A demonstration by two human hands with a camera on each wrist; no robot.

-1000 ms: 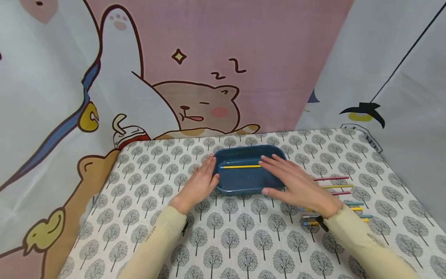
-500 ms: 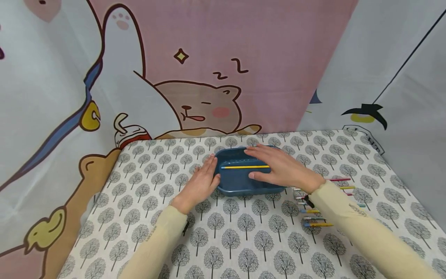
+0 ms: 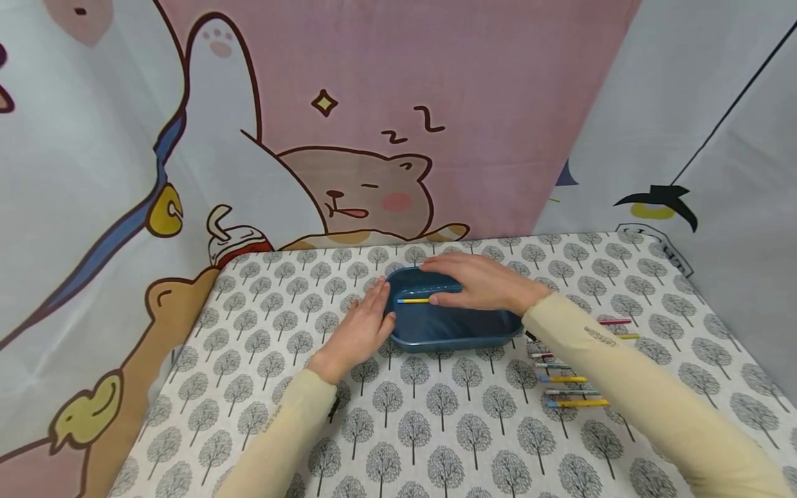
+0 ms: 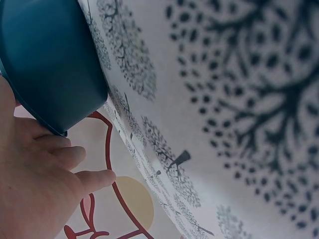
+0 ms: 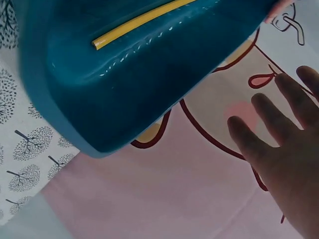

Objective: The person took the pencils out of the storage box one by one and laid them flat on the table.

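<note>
A dark blue rectangular tray (image 3: pixel 461 343) lies on the tree-print cloth with a yellow pencil (image 3: pixel 413 301) inside it, blue at its left end. My left hand (image 3: pixel 358 332) rests along the tray's left end, its fingers straight against the outside of the rim. Over the tray's far side hovers my right hand (image 3: pixel 482 283), covering part of the rim and the pencil in the head view. In the right wrist view the right hand (image 5: pixel 284 144) has its fingers extended and holds nothing, while the pencil (image 5: pixel 144 23) lies in the tray.
Right of the tray, several pencils lie in a rough column, among them a yellow pencil (image 3: pixel 578 403) and a red pencil (image 3: pixel 615 321); my right sleeve (image 3: pixel 598 346) hides some of them. A cartoon-print curtain (image 3: pixel 498 124) stands behind the cloth-covered table (image 3: pixel 411 443).
My right hand has moved left across the tray, from its right end to above its far side. The left hand keeps its place at the left rim, and the pencil lies still.
</note>
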